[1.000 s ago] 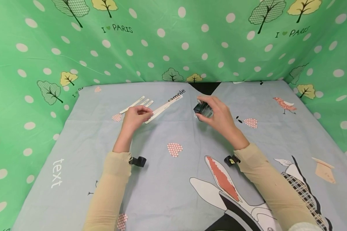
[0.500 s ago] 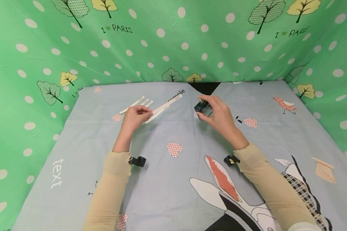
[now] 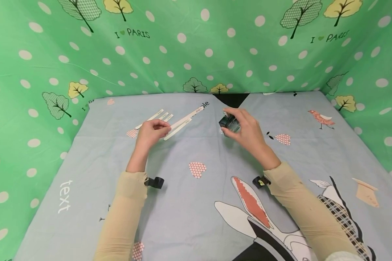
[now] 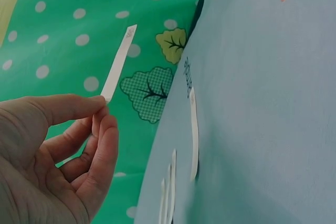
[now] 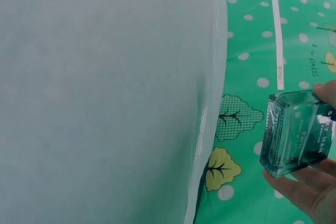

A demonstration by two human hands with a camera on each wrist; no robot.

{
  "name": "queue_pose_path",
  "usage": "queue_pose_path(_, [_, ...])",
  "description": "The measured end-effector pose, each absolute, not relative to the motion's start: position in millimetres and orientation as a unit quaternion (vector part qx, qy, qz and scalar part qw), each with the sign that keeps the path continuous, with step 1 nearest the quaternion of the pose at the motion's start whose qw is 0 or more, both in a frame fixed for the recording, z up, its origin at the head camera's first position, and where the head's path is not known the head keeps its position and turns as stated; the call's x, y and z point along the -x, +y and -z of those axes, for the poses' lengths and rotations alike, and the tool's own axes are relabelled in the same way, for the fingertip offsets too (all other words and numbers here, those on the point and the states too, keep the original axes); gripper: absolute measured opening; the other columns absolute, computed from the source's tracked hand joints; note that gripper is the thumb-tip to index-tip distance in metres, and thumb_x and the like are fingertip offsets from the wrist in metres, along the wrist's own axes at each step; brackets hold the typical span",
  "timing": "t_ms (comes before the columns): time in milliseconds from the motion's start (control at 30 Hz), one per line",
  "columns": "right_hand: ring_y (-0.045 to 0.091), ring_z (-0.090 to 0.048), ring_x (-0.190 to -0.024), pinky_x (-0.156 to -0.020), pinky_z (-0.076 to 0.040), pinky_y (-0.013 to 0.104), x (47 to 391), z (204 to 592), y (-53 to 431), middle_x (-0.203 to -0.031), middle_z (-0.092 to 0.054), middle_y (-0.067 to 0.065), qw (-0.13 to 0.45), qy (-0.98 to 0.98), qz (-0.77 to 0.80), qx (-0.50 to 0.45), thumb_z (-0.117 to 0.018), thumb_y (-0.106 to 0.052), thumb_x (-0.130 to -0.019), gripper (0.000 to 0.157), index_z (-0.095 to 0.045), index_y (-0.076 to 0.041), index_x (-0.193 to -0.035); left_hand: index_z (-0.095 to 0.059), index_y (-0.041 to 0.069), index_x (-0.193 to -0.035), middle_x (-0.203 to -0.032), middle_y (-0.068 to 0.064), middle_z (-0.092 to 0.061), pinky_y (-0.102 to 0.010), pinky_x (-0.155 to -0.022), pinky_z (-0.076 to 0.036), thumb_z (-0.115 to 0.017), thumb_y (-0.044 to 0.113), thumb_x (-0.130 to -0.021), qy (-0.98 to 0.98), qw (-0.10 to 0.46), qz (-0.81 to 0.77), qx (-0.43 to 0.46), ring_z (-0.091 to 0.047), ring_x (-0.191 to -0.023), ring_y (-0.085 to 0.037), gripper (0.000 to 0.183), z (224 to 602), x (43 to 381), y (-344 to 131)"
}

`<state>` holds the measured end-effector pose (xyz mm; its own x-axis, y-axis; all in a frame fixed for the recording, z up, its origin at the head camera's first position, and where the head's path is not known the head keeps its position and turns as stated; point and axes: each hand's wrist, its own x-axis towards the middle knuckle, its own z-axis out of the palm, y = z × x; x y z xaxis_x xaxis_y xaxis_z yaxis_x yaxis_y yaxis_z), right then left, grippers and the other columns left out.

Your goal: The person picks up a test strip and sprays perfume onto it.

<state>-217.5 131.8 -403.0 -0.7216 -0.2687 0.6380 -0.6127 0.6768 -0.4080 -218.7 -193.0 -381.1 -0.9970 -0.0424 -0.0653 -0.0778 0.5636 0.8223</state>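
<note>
Between thumb and forefinger my left hand (image 3: 152, 133) pinches one end of a white perfume test strip (image 3: 189, 116). The strip points up and to the right, its far end bearing small print, as the left wrist view also shows. My right hand (image 3: 250, 133) grips a dark teal glass perfume bottle (image 5: 296, 135) tilted on its side above the table. A fingertip rests at the sprayer (image 3: 226, 113) on top. Strip and bottle are apart. A second test strip (image 3: 178, 129) lies on the cloth beneath the held one.
Three more test strips (image 3: 150, 119) lie side by side beyond my left hand. A grey-blue printed cloth (image 3: 196, 203) covers the table. Green dotted fabric (image 3: 170, 43) hangs at the back and both sides.
My left hand has drawn the strip slightly to the left, farther from the bottle. The right hand and the perfume bottle stay nearly still.
</note>
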Motion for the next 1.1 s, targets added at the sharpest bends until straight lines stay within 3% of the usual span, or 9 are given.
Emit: queue_pose_path(1100, [0.032, -0.066, -0.104, -0.08, -0.057, 0.05, 220, 406, 133, -0.119, -0.066, 0.015, 0.281, -0.87, -0.316, -0.255, -0.083, -0.023, -0.082, 0.057, -0.058, -0.016, -0.134, -0.072, 0.001, -0.105, -0.103, -0.017, -0.073, -0.013, -0.068, -0.053, -0.068, 0.02, -0.092, 0.888, 0.027, -0.456, 0.056, -0.062, -0.072, 0.0, 0.024, 387, 218, -206])
